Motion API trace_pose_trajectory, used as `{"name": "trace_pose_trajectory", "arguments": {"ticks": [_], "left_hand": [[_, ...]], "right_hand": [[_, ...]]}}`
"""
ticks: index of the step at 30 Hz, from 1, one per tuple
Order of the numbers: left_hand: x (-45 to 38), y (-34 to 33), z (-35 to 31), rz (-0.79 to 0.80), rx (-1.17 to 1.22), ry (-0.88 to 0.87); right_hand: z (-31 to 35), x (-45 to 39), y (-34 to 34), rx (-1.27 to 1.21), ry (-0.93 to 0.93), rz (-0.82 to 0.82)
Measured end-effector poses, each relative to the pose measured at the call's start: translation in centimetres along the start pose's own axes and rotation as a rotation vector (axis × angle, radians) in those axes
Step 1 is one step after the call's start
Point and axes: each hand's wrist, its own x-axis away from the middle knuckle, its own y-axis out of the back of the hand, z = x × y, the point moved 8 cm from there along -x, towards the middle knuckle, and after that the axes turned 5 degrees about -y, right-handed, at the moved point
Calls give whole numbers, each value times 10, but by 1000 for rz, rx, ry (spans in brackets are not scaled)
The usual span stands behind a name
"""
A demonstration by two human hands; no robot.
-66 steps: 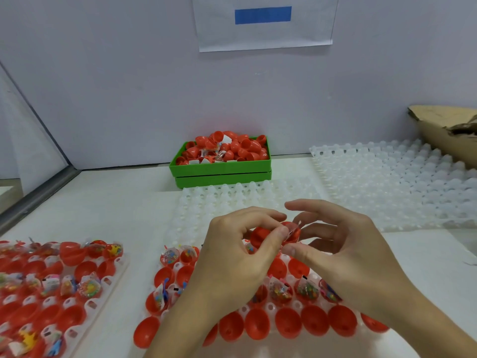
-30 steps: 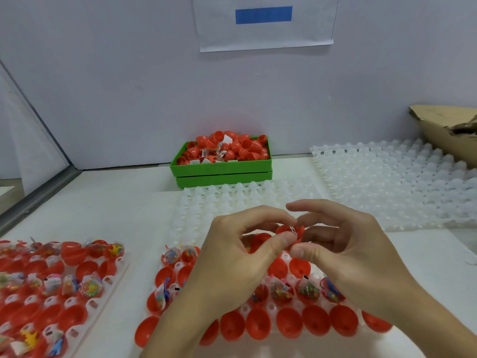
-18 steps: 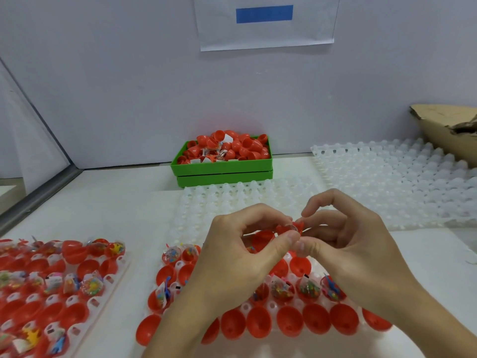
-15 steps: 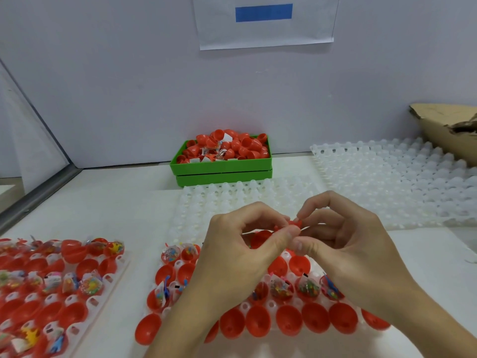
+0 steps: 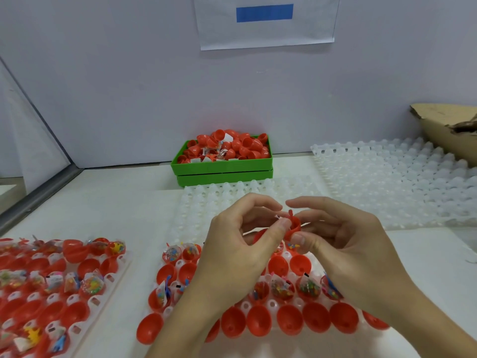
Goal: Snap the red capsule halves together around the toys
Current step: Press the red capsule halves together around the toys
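Note:
My left hand (image 5: pixel 240 254) and my right hand (image 5: pixel 343 244) meet above the middle white tray (image 5: pixel 271 303). Between their fingertips sits a red capsule half (image 5: pixel 295 227) with a small toy packet sticking out of it. My right thumb and fingers hold the half from below and the side. My left thumb and forefinger pinch the packet's top at the rim. Beneath the hands the tray holds open red halves (image 5: pixel 289 320), some carrying bagged toys (image 5: pixel 281 289). Part of the tray is hidden by my hands.
A second tray of red halves and toys (image 5: pixel 59 280) lies at the left. A green bin (image 5: pixel 222 167) heaped with red halves stands at the back wall. Clear bumpy trays (image 5: pixel 387 182) spread to the right, beside a cardboard box (image 5: pixel 449 130).
Both hands stayed together over the tray, working the capsule half. My right fingers rose and then lowered, and the toy packet now pokes out above the half's rim.

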Motion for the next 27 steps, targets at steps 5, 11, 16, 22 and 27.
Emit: {"name": "trace_pose_trajectory", "arguments": {"ticks": [5, 11, 16, 22, 27], "left_hand": [[0, 1, 2, 49, -8, 32], [-3, 12, 2, -4, 1, 33], [-4, 17, -1, -106, 46, -5], [-3, 15, -8, -151, 59, -78], [0, 11, -9, -193, 59, -98]], "right_hand": [[0, -1, 6, -20, 10, -27], [-1, -3, 11, -32, 32, -65], [3, -1, 13, 31, 119, -87], [16, 2, 10, 297, 310, -98], [23, 4, 8, 365, 384, -114]]}}
